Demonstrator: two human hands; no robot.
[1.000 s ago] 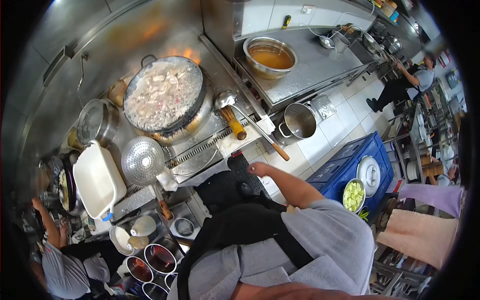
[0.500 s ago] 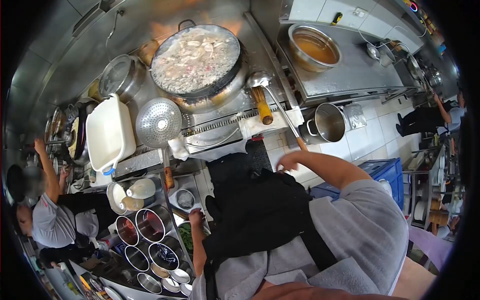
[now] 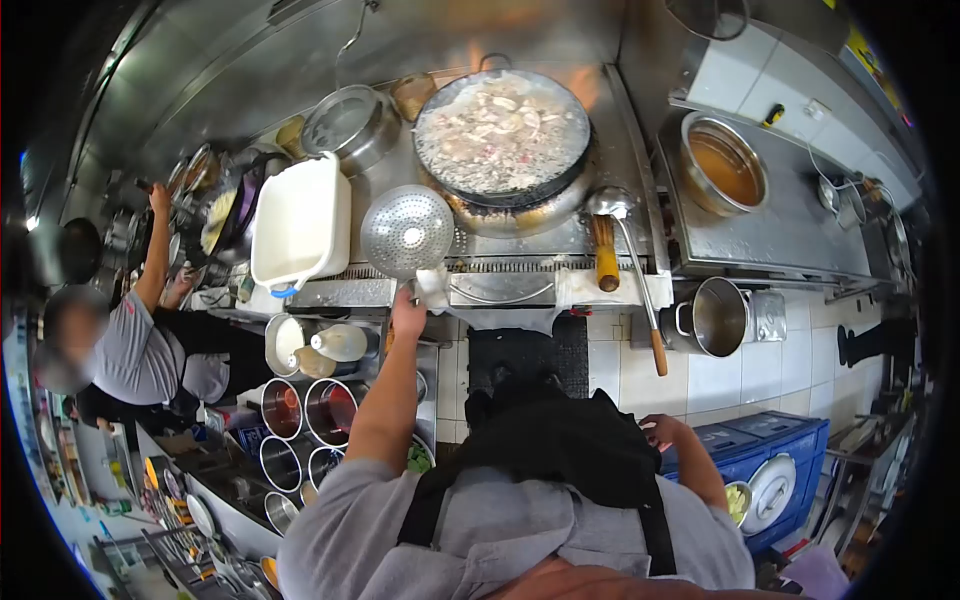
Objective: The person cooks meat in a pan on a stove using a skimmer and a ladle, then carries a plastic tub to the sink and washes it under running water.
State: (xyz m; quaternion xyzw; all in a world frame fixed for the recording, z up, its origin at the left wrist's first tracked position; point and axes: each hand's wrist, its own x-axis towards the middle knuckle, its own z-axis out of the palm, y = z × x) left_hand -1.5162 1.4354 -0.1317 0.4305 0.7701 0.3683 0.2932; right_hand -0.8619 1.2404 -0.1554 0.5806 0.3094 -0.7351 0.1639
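My left hand (image 3: 407, 314) is closed around the handle of a round perforated skimmer (image 3: 408, 232), which lies at the front edge of the stove. My right hand (image 3: 659, 432) hangs at my right side with loosely parted fingers and nothing in it. Beyond the skimmer, a wide black wok (image 3: 505, 190) holds bubbling pale pieces of food (image 3: 503, 130) over flames. A ladle (image 3: 640, 270) with a wooden handle and a bamboo brush (image 3: 605, 255) with a yellow grip rest to the right of the wok. A white plastic tub (image 3: 302, 225) stands left of the skimmer.
A pot of brown liquid (image 3: 722, 165) stands on the right counter. On the floor are a steel pot (image 3: 718, 317) and a blue bin (image 3: 770, 440). Sauce containers (image 3: 330, 408) and bottles (image 3: 340, 342) are at my left. A co-worker (image 3: 150, 345) works farther left.
My left hand has reached forward and taken hold of the skimmer's handle. My right hand has drawn back towards my side. The view has turned, shifting the stove rightward.
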